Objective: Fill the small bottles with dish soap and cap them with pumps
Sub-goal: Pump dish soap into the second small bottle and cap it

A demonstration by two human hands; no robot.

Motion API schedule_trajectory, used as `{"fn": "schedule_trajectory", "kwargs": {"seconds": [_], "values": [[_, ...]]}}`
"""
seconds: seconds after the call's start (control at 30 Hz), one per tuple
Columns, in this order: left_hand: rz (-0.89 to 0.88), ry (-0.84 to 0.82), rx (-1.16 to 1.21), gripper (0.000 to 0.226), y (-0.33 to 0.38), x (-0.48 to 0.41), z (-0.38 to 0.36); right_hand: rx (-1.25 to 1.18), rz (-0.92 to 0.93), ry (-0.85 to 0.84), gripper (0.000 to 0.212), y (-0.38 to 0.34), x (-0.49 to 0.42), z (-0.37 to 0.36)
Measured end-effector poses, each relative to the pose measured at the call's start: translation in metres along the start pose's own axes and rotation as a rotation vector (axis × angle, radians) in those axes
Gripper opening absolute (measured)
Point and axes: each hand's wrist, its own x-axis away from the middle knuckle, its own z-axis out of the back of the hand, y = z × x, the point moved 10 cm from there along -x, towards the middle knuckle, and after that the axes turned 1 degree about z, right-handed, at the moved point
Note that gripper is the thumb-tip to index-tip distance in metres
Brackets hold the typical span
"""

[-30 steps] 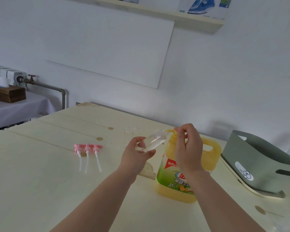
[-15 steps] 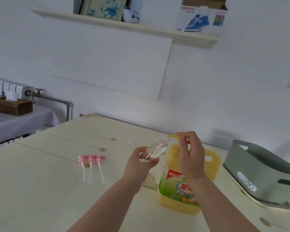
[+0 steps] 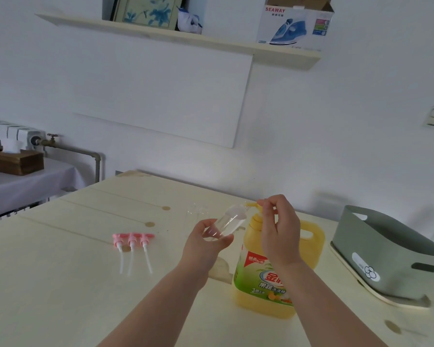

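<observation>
My left hand [image 3: 206,242] grips a small clear bottle [image 3: 227,221], tilted so its mouth sits under the yellow spout of the big dish soap jug [image 3: 266,279]. My right hand [image 3: 280,231] is curled over the jug's yellow pump head, fingers on the spout. Three pink pumps [image 3: 133,240] with white tubes lie side by side on the pale table [image 3: 60,284], left of my left hand. Another clear small bottle [image 3: 197,212] stands faintly behind my left hand.
A grey-green plastic basket [image 3: 386,249] sits on the table's right side. A side table with a wooden tissue box [image 3: 15,161] stands far left. A wall shelf [image 3: 186,37] above holds a picture and an iron box.
The camera has tilted upward, so hands and jug sit lower in view. Both hands keep their hold; the small bottle stays at the spout.
</observation>
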Motion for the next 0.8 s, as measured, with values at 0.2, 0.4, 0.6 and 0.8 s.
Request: {"fn": "schedule_trajectory", "kwargs": {"seconds": [0.2, 0.4, 0.6, 0.8], "values": [[0.003, -0.005, 0.0, 0.039, -0.001, 0.0, 0.0, -0.027, 0.003, 0.005, 0.029, -0.003, 0.002, 0.001], [0.012, -0.012, 0.022, 0.039, -0.004, 0.001, 0.0, -0.055, -0.019, -0.014, 0.018, 0.001, 0.008, 0.002], [0.042, -0.036, 0.078, 0.038, -0.008, 0.002, -0.003, -0.086, -0.026, 0.023, 0.018, 0.001, 0.013, 0.001], [0.076, -0.065, 0.15, 0.04, -0.012, 0.004, -0.005, -0.094, -0.023, 0.009, 0.025, 0.003, 0.02, -0.001]]}}
